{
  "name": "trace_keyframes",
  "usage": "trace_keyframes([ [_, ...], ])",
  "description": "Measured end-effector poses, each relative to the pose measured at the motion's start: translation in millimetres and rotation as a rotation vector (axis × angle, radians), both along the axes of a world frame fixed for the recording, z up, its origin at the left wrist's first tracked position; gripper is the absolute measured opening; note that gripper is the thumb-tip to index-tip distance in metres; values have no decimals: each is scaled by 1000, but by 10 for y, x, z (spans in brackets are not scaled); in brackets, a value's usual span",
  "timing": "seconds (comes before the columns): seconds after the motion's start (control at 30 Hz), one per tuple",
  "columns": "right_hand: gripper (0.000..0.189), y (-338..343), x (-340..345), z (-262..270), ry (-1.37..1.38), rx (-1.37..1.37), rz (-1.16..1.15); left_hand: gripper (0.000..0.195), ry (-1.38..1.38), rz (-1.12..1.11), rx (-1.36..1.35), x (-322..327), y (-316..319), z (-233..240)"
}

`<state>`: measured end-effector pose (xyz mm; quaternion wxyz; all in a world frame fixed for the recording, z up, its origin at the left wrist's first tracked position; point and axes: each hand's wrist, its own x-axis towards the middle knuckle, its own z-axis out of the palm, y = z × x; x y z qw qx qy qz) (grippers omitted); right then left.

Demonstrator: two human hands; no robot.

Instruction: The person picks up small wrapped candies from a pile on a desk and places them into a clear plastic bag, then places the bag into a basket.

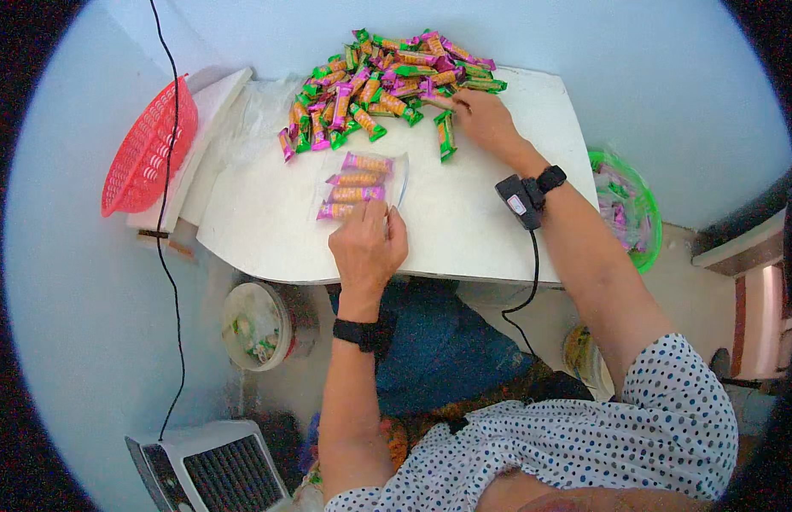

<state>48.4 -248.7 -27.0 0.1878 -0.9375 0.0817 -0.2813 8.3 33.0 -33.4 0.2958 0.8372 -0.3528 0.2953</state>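
On the white tabletop [274,224] a clear plastic bag [399,176] lies flat, with several purple-ended snack packets [364,179] in a column inside it. My left hand [369,246] is curled over the bag's lower end, its fingers closed on the plastic by the lowest packet. At the right edge of a heap of purple and green snack packets [370,86], my right hand [489,125] has its fingertips on a purple-ended packet [439,101]; the hand partly hides it. A single green-ended packet [445,136] lies just below those fingers, apart from the heap.
Clear plastic film [265,115] lies on the table's left side, near a red plastic basket [156,153] leaning there. Beyond the right edge stands a green basket [655,217] of bagged packets. Below are a lidded bucket [255,326] and a white fan-like appliance [226,470]. A black cable [175,288] hangs left.
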Motion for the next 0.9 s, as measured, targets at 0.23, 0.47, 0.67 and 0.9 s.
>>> trace_keyframes([
  [0.23, 27, 18, -95, 363, 27, 425, -30, 11, -52, 1, -57, 55, -2, -20],
  [0.47, 27, 269, -500, 908, 510, 685, 296, 9, -48, 4, -108, 69, -48, -19],
  [0.67, 18, 539, -504, 828, 689, 797, 515, 10, -17, 33, -130, 71, -32, -43],
  [0.9, 14, 577, -421, 684, 750, 936, 558, 9, -9, 50, -156, 63, -29, -32],
])
